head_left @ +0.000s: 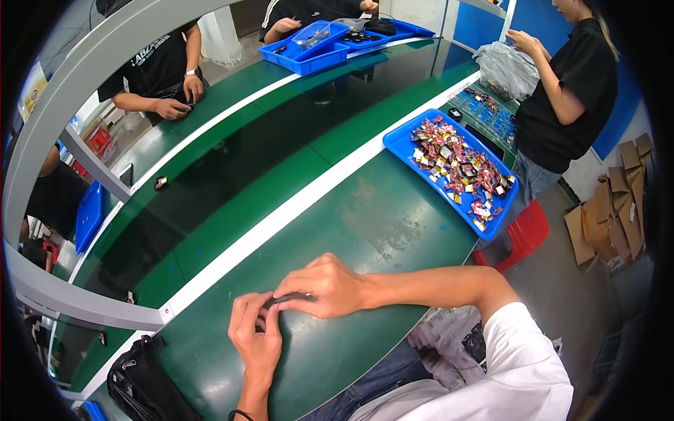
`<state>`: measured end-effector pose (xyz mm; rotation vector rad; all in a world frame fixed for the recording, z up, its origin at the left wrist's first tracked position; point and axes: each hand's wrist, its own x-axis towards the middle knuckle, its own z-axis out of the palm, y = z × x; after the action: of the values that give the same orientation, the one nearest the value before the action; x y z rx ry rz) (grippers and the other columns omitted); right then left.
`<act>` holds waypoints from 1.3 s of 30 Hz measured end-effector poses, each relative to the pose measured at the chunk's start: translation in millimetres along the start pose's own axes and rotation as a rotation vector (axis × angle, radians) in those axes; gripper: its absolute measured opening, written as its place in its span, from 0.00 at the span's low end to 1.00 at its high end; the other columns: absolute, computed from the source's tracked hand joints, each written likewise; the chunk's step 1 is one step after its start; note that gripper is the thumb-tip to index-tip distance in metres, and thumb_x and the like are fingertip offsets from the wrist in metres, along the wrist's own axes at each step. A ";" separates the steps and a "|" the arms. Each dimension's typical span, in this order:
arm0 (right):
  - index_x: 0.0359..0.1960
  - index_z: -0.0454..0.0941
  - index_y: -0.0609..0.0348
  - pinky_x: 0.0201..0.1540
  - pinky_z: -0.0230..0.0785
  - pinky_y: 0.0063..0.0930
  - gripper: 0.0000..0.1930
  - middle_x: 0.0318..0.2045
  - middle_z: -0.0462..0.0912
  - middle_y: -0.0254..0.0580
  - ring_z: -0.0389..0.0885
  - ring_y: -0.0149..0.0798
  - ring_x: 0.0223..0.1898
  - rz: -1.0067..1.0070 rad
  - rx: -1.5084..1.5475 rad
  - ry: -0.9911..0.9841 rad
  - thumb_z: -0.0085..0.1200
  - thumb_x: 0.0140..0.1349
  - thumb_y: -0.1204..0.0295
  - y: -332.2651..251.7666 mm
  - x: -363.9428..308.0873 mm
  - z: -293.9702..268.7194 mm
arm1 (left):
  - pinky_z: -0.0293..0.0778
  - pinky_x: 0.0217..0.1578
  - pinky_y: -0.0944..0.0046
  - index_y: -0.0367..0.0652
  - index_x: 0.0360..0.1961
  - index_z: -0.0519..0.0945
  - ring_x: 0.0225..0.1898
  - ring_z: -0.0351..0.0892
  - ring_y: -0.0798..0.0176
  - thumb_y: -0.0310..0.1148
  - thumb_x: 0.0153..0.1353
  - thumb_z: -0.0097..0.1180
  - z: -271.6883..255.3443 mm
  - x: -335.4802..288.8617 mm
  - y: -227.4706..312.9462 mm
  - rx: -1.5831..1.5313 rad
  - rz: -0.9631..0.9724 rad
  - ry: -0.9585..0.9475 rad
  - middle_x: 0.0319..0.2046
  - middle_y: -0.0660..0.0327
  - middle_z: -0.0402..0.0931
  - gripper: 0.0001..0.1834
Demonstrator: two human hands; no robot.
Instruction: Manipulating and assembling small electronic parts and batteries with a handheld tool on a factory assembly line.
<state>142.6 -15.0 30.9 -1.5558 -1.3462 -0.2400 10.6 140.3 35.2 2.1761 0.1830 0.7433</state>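
In front of me, above the green worktop (337,245), my left hand (254,333) and my right hand (324,286) meet. Both are closed on a thin dark strip-like piece (298,297); the fingers cover most of it, so its exact kind does not show. The right forearm reaches in from the right, the left one from the bottom. Lying to the left of my left hand is a black zipped pouch (144,382).
A blue tray (393,142) piled with small pink, yellow and white parts stands at the far right. Beyond a white rail (263,228) runs a dark conveyor belt (232,168). A grey metal frame (17,210) arches at left. Several people work around, one near a red stool (528,235).
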 end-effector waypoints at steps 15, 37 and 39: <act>0.37 0.86 0.58 0.27 0.78 0.34 0.08 0.29 0.88 0.40 0.86 0.45 0.24 0.017 0.022 -0.003 0.70 0.62 0.68 -0.7 1.4 0.4 | 0.70 0.22 0.68 0.34 0.40 0.87 0.26 0.79 0.66 0.14 0.59 0.64 0.1 -0.8 -6.5 0.015 0.047 -0.008 0.37 0.56 0.82 0.09; 0.40 0.89 0.60 0.24 0.75 0.27 0.09 0.26 0.90 0.39 0.84 0.34 0.19 0.108 0.050 0.056 0.73 0.58 0.75 -3.5 7.5 -4.1 | 0.72 0.22 0.69 0.35 0.44 0.88 0.25 0.80 0.69 0.19 0.57 0.72 1.7 -1.3 -7.7 -0.041 0.146 0.062 0.39 0.56 0.84 0.12; 0.40 0.90 0.61 0.23 0.75 0.26 0.09 0.26 0.91 0.40 0.84 0.34 0.19 0.152 0.011 0.006 0.72 0.59 0.75 -2.9 7.7 -7.5 | 0.72 0.22 0.69 0.36 0.44 0.88 0.24 0.79 0.69 0.20 0.55 0.75 0.0 -1.4 -4.3 -0.058 0.137 0.016 0.38 0.56 0.84 0.14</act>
<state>146.3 -16.4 41.3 -1.6375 -1.2164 -0.1425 9.9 142.6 31.4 2.1441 0.0206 0.8329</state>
